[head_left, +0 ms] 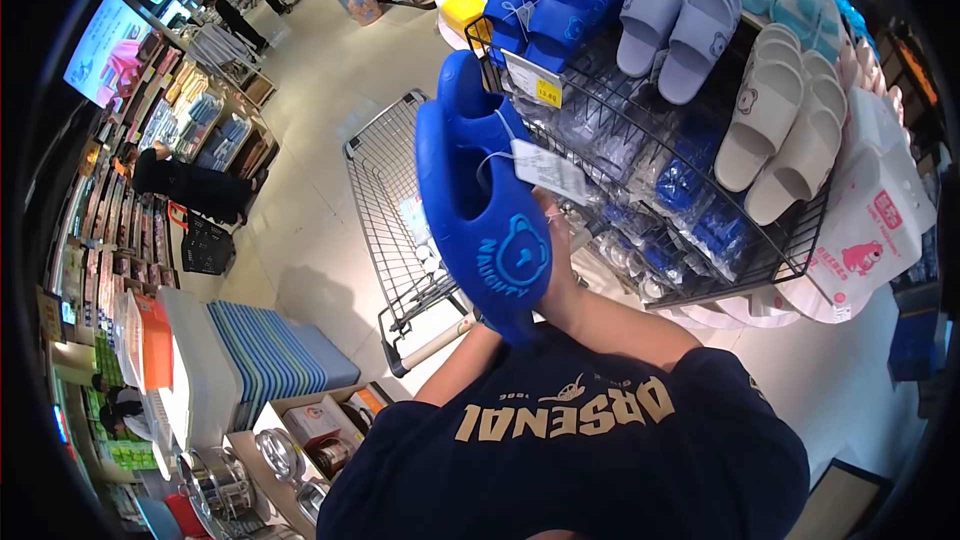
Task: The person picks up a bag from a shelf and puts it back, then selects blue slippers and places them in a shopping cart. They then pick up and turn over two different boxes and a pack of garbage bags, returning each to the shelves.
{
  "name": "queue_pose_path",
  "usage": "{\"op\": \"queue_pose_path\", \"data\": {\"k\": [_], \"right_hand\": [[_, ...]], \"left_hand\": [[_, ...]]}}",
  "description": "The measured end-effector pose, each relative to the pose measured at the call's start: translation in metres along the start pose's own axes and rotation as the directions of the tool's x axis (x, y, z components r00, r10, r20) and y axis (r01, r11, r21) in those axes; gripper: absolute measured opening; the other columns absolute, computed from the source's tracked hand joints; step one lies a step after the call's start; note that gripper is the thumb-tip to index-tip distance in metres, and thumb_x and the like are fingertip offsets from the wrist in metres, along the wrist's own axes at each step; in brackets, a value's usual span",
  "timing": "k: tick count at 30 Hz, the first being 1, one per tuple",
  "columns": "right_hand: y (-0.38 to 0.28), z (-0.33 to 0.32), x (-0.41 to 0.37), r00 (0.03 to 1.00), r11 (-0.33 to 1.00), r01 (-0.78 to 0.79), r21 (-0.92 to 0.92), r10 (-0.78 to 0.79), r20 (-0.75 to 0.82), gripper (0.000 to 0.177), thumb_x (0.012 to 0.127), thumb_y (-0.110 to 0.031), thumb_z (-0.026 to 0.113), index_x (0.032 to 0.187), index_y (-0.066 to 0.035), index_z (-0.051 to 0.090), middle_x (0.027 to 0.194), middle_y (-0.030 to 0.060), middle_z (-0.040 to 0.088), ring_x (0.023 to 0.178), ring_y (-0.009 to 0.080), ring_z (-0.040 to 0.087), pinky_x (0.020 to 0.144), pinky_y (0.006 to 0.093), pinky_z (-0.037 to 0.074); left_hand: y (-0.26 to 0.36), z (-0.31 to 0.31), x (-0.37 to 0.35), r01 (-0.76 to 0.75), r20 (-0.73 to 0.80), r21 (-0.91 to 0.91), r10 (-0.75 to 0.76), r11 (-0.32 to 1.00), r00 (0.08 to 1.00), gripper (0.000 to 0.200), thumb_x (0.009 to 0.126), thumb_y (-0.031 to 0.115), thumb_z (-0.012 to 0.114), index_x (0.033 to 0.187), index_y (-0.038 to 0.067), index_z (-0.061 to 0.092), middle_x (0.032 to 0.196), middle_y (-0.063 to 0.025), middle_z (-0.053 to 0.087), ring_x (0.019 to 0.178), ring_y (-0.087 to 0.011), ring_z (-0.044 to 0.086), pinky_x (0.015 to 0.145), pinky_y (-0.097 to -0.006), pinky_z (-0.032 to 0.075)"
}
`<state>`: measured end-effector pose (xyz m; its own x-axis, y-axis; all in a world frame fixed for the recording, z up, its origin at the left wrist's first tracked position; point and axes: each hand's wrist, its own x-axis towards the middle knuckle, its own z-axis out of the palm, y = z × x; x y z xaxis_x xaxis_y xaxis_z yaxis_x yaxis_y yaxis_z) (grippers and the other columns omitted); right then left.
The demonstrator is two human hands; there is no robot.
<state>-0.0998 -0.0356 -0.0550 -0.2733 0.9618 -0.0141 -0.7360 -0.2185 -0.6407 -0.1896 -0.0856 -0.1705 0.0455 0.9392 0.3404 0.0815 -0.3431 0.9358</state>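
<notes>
A pair of blue slippers (510,250) with a bear face and the word NAUGHTY is held up in front of my body, soles turned to the left. My right hand (558,250) grips the pair from the right side, fingers partly hidden behind it. A white paper tag (549,171) hangs on a string from the slippers, just above that hand. My left forearm (458,365) rises toward the lower end of the slippers, which hide the left hand and its fingers.
A black wire rack (700,294) with blue, lilac and beige slippers stands at the right. Behind the held pair is a shopping cart (383,185). Folded striped items (265,350) and a box of metalware sit at lower left. A person (185,185) is beside a black basket (206,247).
</notes>
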Motion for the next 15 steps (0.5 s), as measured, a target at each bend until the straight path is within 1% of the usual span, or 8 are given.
{"op": "queue_pose_path", "data": {"k": [2,6,7,10,11,12,13,15], "right_hand": [[-0.019,-0.012,-0.001,0.945,0.953,-0.295,0.063,0.281,0.169,0.031,0.097,-0.016,0.059,0.124,-0.004,0.053,0.111,0.0066,0.062,0.099,0.015,0.06,0.088,0.0288,0.049],[-0.008,-0.036,0.013,0.997,0.979,0.051,-0.199,-0.062,-0.047,0.027,0.098,-0.02,0.054,0.119,-0.002,0.055,0.09,0.0045,0.062,0.076,0.015,0.059,0.066,0.0303,0.048],[-0.012,-0.037,0.025,0.828,0.533,0.543,-0.649,-0.467,0.309,0.027,0.092,-0.017,0.061,0.112,0.0,0.058,0.083,0.0068,0.06,0.07,0.0151,0.056,0.062,0.031,0.044],[-0.039,-0.038,0.027,0.785,0.377,0.561,-0.737,-0.526,0.329,0.029,0.084,-0.015,0.069,0.107,0.001,0.06,0.082,0.0101,0.061,0.066,0.018,0.054,0.062,0.0324,0.044],[-0.045,-0.039,0.027,0.778,0.35,0.54,-0.766,-0.556,0.294,0.032,0.087,-0.014,0.067,0.113,0.005,0.062,0.107,0.0155,0.067,0.098,0.0245,0.063,0.086,0.0344,0.048],[-0.052,-0.042,0.029,0.776,0.34,0.534,-0.774,-0.56,0.29,0.032,0.087,-0.014,0.067,0.113,0.005,0.062,0.107,0.0155,0.067,0.098,0.0245,0.063,0.086,0.0344,0.048],[-0.06,-0.048,0.03,0.758,0.3,0.552,-0.778,-0.568,0.319,0.034,0.087,-0.016,0.067,0.113,0.005,0.062,0.106,0.0164,0.067,0.098,0.0262,0.064,0.087,0.0353,0.048],[-0.077,-0.066,0.04,0.579,-0.003,0.662,-0.749,-0.633,0.514,0.035,0.085,-0.02,0.067,0.111,0.003,0.064,0.106,0.019,0.067,0.099,0.0332,0.065,0.089,0.0384,0.048]], "left_hand": [[0.002,-0.001,0.002,0.016,0.028,0.044,-0.017,0.999,0.999,0.063,0.087,0.016,0.068,0.141,0.001,0.041,0.137,-0.012,0.052,0.12,-0.0233,0.054,0.104,-0.0374,0.042],[0.007,0.001,0.006,0.01,0.096,0.126,-0.022,0.992,0.995,0.065,0.085,0.017,0.069,0.141,0.001,0.041,0.137,-0.0119,0.053,0.12,-0.0236,0.054,0.105,-0.0379,0.042],[0.008,-0.003,0.005,0.006,0.114,0.144,-0.023,0.99,0.993,0.065,0.085,0.017,0.07,0.141,0.001,0.041,0.137,-0.0119,0.053,0.12,-0.0237,0.054,0.105,-0.0381,0.042],[0.011,-0.012,0.004,-0.005,0.173,0.194,-0.029,0.981,0.985,0.067,0.084,0.017,0.071,0.141,0.001,0.041,0.137,-0.0119,0.053,0.12,-0.0239,0.054,0.105,-0.0385,0.042],[0.01,-0.009,0.008,-0.012,0.195,0.209,-0.029,0.978,0.98,0.067,0.084,0.017,0.072,0.141,0.001,0.041,0.137,-0.0119,0.053,0.12,-0.024,0.054,0.105,-0.0386,0.042],[0.009,-0.003,0.011,-0.022,0.217,0.222,-0.028,0.975,0.976,0.068,0.083,0.017,0.072,0.141,0.001,0.041,0.137,-0.0119,0.053,0.12,-0.0241,0.054,0.105,-0.0387,0.042],[0.023,-0.004,0.02,0.222,0.262,0.169,-0.261,0.96,0.929,0.078,0.075,0.015,0.079,0.142,0.002,0.04,0.135,-0.0114,0.054,0.122,-0.025,0.054,0.107,-0.0384,0.04],[0.05,-0.002,0.019,0.295,0.238,-0.327,-0.224,0.898,0.945,0.079,0.076,0.008,0.076,0.144,0.004,0.036,0.137,-0.0111,0.052,0.125,-0.0262,0.051,0.108,-0.0406,0.038]]}}
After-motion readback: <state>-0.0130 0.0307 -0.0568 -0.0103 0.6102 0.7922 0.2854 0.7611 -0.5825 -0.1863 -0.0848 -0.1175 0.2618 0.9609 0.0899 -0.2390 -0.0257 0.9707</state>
